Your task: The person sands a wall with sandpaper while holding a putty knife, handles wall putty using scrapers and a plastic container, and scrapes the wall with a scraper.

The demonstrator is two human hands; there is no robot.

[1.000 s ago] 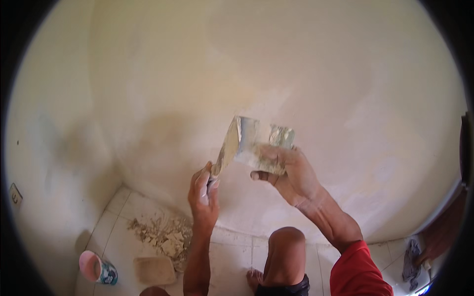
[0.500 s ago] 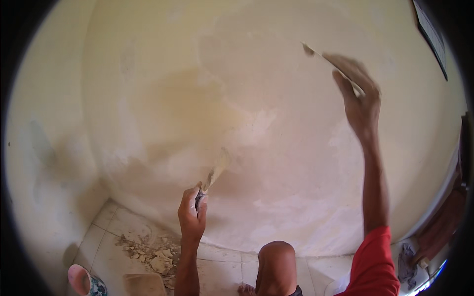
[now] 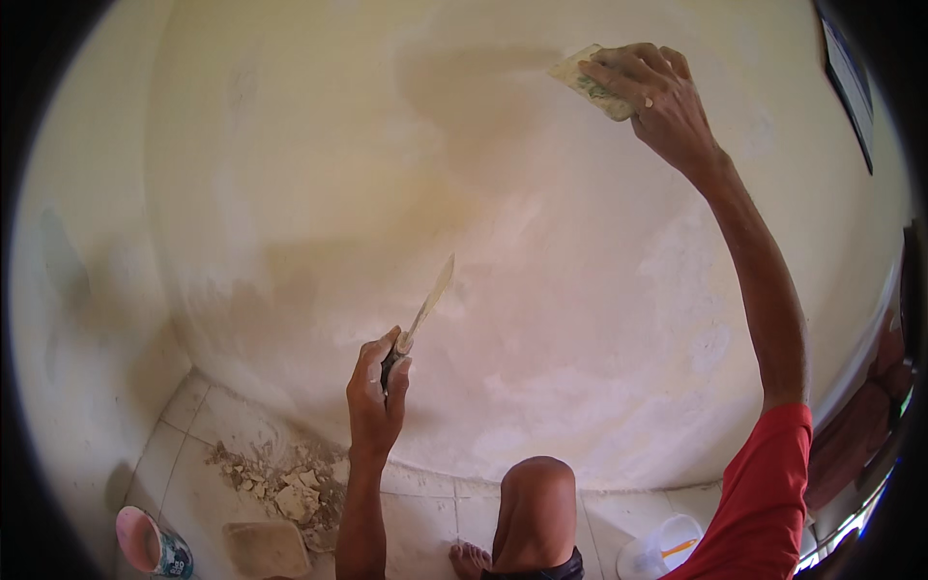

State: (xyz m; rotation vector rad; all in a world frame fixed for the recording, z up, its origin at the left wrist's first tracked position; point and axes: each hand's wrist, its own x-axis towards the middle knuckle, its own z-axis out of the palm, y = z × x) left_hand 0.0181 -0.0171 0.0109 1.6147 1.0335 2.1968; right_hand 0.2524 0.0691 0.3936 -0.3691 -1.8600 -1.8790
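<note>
thin, rectangular, cream-smeared scraper (image 3: 601,99): high at the patchy cream-and-pinkish wall (image 3: 580,319); whether they touch, cannot tell
scraper handling: probably light, stiff but slightly springy, slick where coated; best held along its back edge
right hand (image 3: 667,106): fingers bent narrowly over the scraper, gripping it; thumb position unclear
dark-handled, cream-coated putty knife (image 3: 431,296): lower left, tilted upward; likely light, with a firm handle to hold
left hand (image 3: 375,396): fingers curled round that handle

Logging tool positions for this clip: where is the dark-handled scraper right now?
In the head view, the scraper is just left of centre, blade up in the left hand, before the wall, above and right of the rubble.
</note>
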